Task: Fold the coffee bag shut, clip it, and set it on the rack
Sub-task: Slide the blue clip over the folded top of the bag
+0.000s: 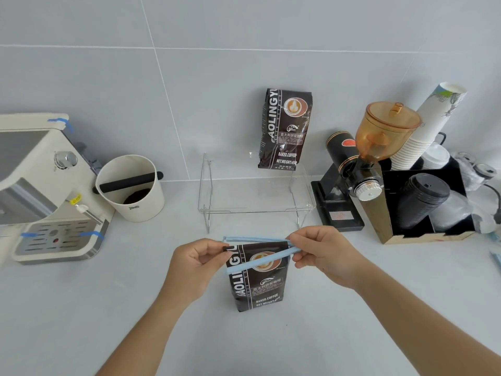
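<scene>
A pale grey counter is backed by a grey tiled wall, with a clear rack set against it, already bearing one bag. The coffee bag is stood upright just in front, so its folded top is presented to the clip. That folded corner is pinched by the left hand to keep it flat, while the clip's hinged end is gripped by the right hand, its arms not yet closed.

A glossy dark foil-look bag stands on a smooth, matt pale bench, with a matt light-blue plastic clip across its top. Behind the bag is a clear, shiny acrylic rack on thin metal legs.
</scene>
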{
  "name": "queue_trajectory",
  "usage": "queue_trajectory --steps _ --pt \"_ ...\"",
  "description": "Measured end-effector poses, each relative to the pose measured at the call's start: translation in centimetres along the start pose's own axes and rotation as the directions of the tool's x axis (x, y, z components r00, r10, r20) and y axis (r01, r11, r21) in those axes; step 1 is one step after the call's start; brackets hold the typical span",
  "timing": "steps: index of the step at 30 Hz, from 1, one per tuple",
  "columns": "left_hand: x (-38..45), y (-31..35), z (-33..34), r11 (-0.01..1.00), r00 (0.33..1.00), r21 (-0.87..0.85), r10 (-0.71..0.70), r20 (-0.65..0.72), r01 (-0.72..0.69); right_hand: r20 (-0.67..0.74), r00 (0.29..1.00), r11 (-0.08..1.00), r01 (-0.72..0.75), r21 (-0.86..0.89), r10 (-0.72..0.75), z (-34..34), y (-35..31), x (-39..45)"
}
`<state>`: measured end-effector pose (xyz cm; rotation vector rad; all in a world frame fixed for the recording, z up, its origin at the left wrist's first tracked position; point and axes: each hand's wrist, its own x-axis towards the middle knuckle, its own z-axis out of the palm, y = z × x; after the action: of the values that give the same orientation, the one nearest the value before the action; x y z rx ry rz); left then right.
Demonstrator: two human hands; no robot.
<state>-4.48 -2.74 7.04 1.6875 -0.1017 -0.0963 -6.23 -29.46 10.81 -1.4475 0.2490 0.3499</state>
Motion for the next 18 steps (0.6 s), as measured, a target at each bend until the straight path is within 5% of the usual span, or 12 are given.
queue_trajectory --steps 11,18 --pt "0.30 -0.32 0.19 0.999 0.998 -0.036 -0.028 -0.056 0.026 0.204 0.978 0.999 -0.038 -0.027 0.043 -0.44 -0.70 0.46" --pt "0.48 -0.29 0.19 0.999 0.998 -0.029 -0.014 -0.056 0.013 0.111 0.993 0.976 -0.010 -0.219 0.035 -0.44 -0.66 0.38"
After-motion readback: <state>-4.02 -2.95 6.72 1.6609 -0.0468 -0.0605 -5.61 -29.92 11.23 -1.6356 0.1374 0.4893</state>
